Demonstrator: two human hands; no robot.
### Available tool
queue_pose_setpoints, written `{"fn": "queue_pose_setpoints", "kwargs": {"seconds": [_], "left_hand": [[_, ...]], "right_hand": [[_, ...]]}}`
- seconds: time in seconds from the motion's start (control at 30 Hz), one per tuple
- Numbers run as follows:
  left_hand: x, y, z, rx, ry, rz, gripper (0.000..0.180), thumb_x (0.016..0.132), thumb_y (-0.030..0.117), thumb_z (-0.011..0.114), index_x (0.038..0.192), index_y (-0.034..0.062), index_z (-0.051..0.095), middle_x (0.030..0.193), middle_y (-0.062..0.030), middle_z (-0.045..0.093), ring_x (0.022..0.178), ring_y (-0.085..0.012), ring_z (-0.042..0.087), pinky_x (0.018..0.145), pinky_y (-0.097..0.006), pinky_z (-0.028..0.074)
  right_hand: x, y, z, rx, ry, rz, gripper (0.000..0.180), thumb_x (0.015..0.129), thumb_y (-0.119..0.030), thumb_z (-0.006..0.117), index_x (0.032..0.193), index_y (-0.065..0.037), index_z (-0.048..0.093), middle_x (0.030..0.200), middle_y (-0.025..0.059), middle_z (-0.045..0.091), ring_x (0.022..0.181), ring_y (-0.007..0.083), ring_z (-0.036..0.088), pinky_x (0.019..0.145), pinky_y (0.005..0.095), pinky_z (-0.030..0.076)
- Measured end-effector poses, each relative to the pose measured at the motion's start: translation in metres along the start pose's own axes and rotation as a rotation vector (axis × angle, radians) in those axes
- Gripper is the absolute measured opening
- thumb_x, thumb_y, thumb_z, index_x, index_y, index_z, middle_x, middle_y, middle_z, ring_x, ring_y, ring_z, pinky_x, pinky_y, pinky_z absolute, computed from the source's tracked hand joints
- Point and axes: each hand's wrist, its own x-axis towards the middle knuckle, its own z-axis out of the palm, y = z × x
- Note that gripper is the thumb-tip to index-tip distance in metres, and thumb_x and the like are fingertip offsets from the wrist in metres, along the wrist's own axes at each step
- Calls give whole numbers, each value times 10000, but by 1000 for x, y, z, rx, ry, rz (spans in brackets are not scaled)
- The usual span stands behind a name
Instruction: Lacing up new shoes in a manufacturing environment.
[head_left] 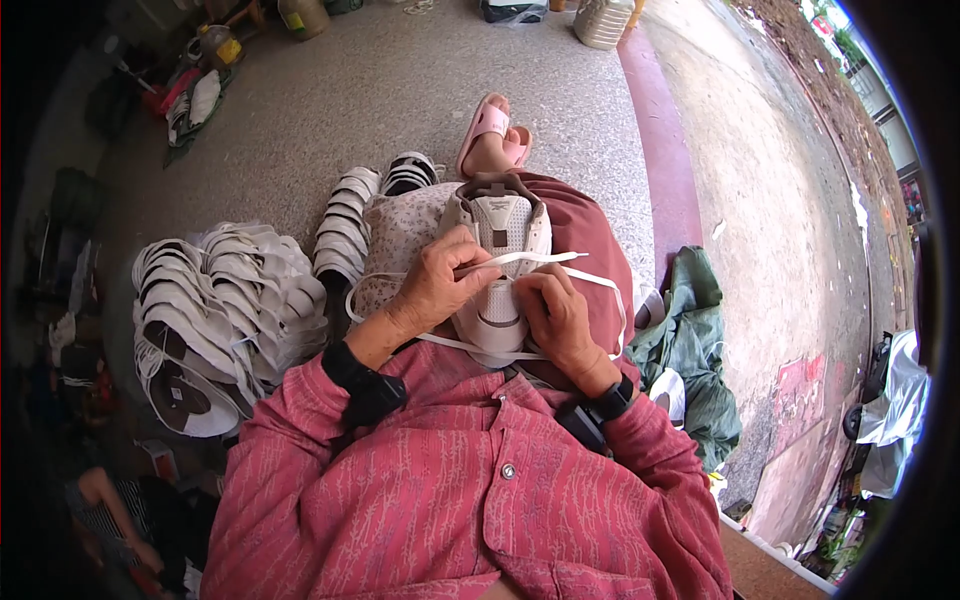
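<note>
On my lap lies a beige-and-white shoe upper [522, 228] with perforated panels, its rounded toe end near my body. A white shoelace [545, 257] crosses it, with one tip free to the right; lace loops hang at both sides over my thighs. My left hand [445, 277] pinches this lace between thumb and fingers at the upper's left side. At the right side, my right hand [558, 308] is closed with curled fingers against the upper's edge; what lies between its fingertips is hidden.
Nested stacks of white-and-black shoe uppers [215, 310] stand on the left, with another row [347, 225] beside my left leg. Crumpled green sheeting [690, 350] lies on the right. Containers [604, 22] stand at the far side. Another person's arm [115, 515] shows at lower left.
</note>
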Motion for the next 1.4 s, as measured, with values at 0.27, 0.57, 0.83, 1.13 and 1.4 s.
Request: {"fn": "queue_pose_setpoints", "kwargs": {"seconds": [0.27,0.57,0.83,1.13,1.4], "left_hand": [[1,6,0,-52,-11,-56,147,840,91,722,823,-8,614,809,2,465,705,-80,468,605,-233,395],[3,7,-1,-4,-29,-72,140,833,94,723,824,-8,627,799,-6,463,698,-88,466,596,-235,388],[4,0,-3,28,7,90,142,845,117,717,855,-4,643,765,-46,487,668,-129,502,600,-284,419],[-6,1,-5,-195,60,-105,290,1028,229,466,968,6,643,777,13,450,613,-48,460,537,-197,401],[-2,6,-9,-290,41,-193,253,1007,209,500,946,7,640,824,-8,471,632,-58,496,559,-210,429]], "right_hand": [[-3,5,3,20,45,13,167,821,15,635,971,-30,575,903,135,582,776,334,625,646,379,503],[-1,6,0,-27,-18,-47,169,840,-20,629,996,-44,568,913,127,569,762,330,621,636,397,509],[14,2,-5,-85,-158,-24,161,865,-32,599,1022,-58,574,947,120,572,783,337,624,649,401,513],[19,-2,-17,-191,-200,17,196,842,-30,594,1033,-69,572,962,113,560,799,321,629,650,388,520],[23,-10,-1,-363,-222,-38,192,810,-46,551,1000,-70,552,954,102,518,797,292,615,628,383,516]]}}
